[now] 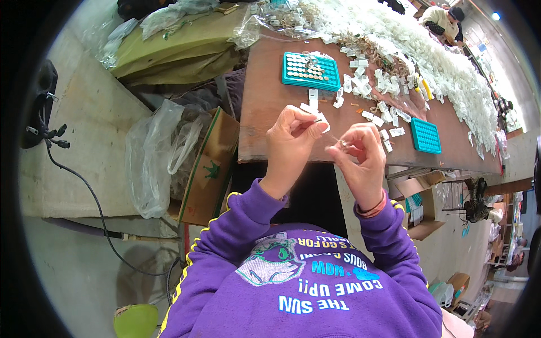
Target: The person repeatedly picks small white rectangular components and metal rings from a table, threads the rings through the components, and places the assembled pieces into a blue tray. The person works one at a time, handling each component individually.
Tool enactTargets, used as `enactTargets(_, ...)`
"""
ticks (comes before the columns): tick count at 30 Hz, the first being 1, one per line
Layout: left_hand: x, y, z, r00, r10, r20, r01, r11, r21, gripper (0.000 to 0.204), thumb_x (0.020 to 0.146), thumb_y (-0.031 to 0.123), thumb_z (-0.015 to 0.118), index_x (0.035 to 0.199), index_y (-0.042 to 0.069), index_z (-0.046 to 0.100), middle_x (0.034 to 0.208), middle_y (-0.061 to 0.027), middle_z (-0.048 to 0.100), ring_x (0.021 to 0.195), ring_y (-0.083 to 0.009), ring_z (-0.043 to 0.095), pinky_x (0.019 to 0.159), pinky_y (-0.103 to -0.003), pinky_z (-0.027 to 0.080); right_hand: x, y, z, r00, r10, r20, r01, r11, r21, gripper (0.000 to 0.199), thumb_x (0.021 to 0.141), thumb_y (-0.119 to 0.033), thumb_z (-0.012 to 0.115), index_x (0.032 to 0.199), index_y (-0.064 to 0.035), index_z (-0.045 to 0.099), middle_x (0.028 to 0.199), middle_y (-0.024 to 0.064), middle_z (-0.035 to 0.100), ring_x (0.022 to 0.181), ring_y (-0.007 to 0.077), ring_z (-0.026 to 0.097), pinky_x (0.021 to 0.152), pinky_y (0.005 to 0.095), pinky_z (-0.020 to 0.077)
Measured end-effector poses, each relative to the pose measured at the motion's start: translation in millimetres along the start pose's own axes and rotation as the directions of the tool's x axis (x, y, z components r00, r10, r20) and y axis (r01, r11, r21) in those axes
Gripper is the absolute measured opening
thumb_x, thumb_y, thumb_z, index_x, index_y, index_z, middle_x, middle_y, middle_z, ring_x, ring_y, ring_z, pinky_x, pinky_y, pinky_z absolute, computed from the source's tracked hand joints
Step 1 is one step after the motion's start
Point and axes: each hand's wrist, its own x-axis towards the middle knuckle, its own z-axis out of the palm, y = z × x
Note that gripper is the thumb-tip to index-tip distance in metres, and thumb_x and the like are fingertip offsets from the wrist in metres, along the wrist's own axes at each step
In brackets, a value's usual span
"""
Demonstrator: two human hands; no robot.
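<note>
Above the table's near edge, my left hand point(293, 143) pinches a small white plastic tag point(309, 108) between thumb and fingers. To its right, my right hand point(362, 163) is closed with thumb and fingertips together. A thin pale strand seems to run from it toward the left hand, but I cannot make out what it grips. Beyond both hands lies a teal tray point(287, 80) with rows of round pale pieces and a small tangle on top. A second teal tray point(426, 135) sits to the right.
Loose white tags point(387, 84) are strewn over the brown table point(262, 112), with a large heap of them point(417, 39) behind. Yellow-handled pliers point(424, 87) lie among them. A cardboard box point(205, 174) with plastic bags stands left of the table. Another person point(445, 25) sits at the far right.
</note>
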Motion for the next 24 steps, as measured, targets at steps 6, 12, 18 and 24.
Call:
enactTargets(6, -2.8, 5.2, 0.8, 0.996, -0.09, 0.031, 0.094, 0.977, -0.192, 0.018, 0.088, 0.002, 0.068, 0.092, 0.002, 0.051, 0.093, -0.0081, 0.064, 0.082, -0.0117, 0.064, 0.073, -0.025, 0.053, -17.1, 2.5, 14.3, 0.982, 0.152, -0.109, -0.091, 0.896, 0.434, 0.02, 0.083, 0.008, 0.066, 0.095, -0.0016, 0.052, 0.095, 0.0068, 0.054, 0.076, 0.0108, 0.062, 0.067, 0.0239, 0.0545)
enactTargets(12, -8.3, 5.6, 3.7, 1.0, -0.023, 0.004, 0.023, 0.992, -0.123, 0.018, 0.088, 0.005, 0.069, 0.093, 0.003, 0.052, 0.094, -0.0078, 0.063, 0.082, -0.0127, 0.065, 0.074, -0.025, 0.054, -13.5, -5.3, 7.0, 0.941, 0.335, -0.038, -0.279, 0.838, 0.469, 0.021, 0.089, -0.006, 0.063, 0.108, -0.0001, 0.054, 0.095, 0.0063, 0.056, 0.084, 0.0121, 0.063, 0.073, 0.0264, 0.0538)
enactTargets(18, -12.6, 3.7, 2.9, 0.993, 0.12, -0.01, -0.12, 0.991, 0.067, 0.021, 0.083, 0.008, 0.074, 0.09, 0.001, 0.056, 0.086, -0.0071, 0.065, 0.082, -0.0134, 0.067, 0.073, -0.026, 0.054, -4.9, -4.5, 6.2, 0.969, 0.246, 0.012, -0.244, 0.957, 0.158, 0.006, 0.083, -0.001, 0.065, 0.086, 0.0029, 0.061, 0.09, 0.0041, 0.057, 0.079, 0.01, 0.06, 0.073, 0.0244, 0.0525)
enactTargets(24, -11.1, 4.0, -2.8, 0.973, 0.231, 0.019, -0.227, 0.938, 0.264, 0.02, 0.082, 0.008, 0.075, 0.088, 0.001, 0.057, 0.083, -0.0083, 0.066, 0.079, -0.0154, 0.069, 0.07, -0.026, 0.054, 0.5, -4.1, 5.5, 0.991, 0.132, 0.009, -0.133, 0.988, 0.081, 0.006, 0.083, 0.001, 0.065, 0.087, 0.0035, 0.061, 0.086, 0.0041, 0.058, 0.078, 0.0089, 0.061, 0.07, 0.0229, 0.0514)
